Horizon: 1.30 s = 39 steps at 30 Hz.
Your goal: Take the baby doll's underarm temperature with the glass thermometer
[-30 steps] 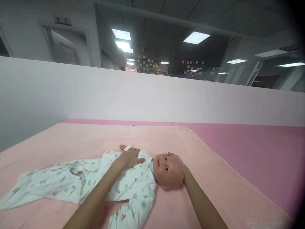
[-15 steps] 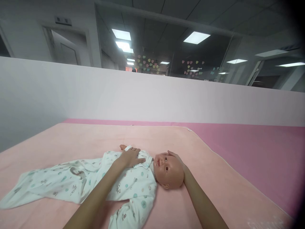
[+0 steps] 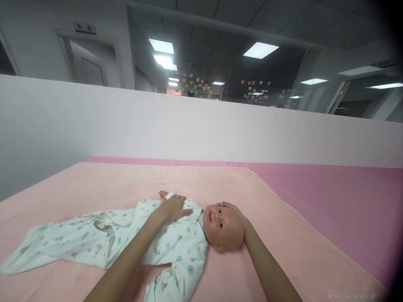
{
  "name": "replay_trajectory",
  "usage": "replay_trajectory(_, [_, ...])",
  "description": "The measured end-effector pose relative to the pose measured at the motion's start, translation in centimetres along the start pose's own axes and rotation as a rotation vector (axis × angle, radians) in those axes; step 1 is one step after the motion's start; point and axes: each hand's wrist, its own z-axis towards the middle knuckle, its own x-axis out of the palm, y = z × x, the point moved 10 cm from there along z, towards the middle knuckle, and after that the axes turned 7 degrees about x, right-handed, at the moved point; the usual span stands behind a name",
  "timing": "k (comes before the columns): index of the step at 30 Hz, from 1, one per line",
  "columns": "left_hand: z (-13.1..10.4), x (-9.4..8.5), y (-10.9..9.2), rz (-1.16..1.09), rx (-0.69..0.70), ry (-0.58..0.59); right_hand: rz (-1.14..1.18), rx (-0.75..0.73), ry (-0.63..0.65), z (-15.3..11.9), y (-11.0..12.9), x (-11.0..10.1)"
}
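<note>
A baby doll lies on its back on a peach blanket, its bald head toward the right. It wears a white suit with green and brown prints, its legs stretching to the left. My left hand rests flat on the doll's chest, fingers apart. Against the far side and top of the doll's head is my right hand, its fingers partly hidden behind the head. One small doll hand shows past the far sleeve.
A pink mat shows beyond the blanket's right edge. Behind it stands a low white wall. Above the wall are glass with heart stickers, ceiling lights and a door at the left.
The doll's head and my right hand appear very slightly lower in view. My left hand stays on the chest.
</note>
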Motion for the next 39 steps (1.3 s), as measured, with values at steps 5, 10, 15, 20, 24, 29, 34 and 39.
replay_trajectory(5, [-0.1,0.0,0.0,-0.008,-0.009,0.006,-0.066,-0.024,-0.013,-0.4,0.2,0.2])
replay_trajectory(10, [0.1,0.2,0.1,0.013,0.010,0.000,-0.230,-0.181,-0.172,-0.7,4.0,-0.3])
replay_trajectory(15, [0.3,0.6,0.1,0.002,0.026,0.014,-0.716,-0.492,-0.549,-4.3,11.4,1.1])
replay_trajectory(20, [0.3,0.5,-0.5,-0.030,0.074,0.020,-1.452,-0.664,-0.658,-7.2,10.2,12.1])
replay_trajectory(24, [0.3,0.6,-0.3,-0.041,0.078,0.022,-2.101,-0.459,-0.635,-3.9,2.5,17.8])
replay_trajectory(29, [0.4,0.3,-0.1,-0.048,0.095,-0.003,-2.301,-0.440,-0.661,-1.3,-0.6,18.4])
replay_trajectory(34, [0.3,0.1,0.3,-0.062,0.093,-0.009,-2.255,-0.402,-0.673,-1.8,1.0,17.2])
replay_trajectory(39, [0.6,0.7,0.1,-0.039,0.191,0.037,-2.257,-0.376,-0.656,-1.6,1.7,17.2])
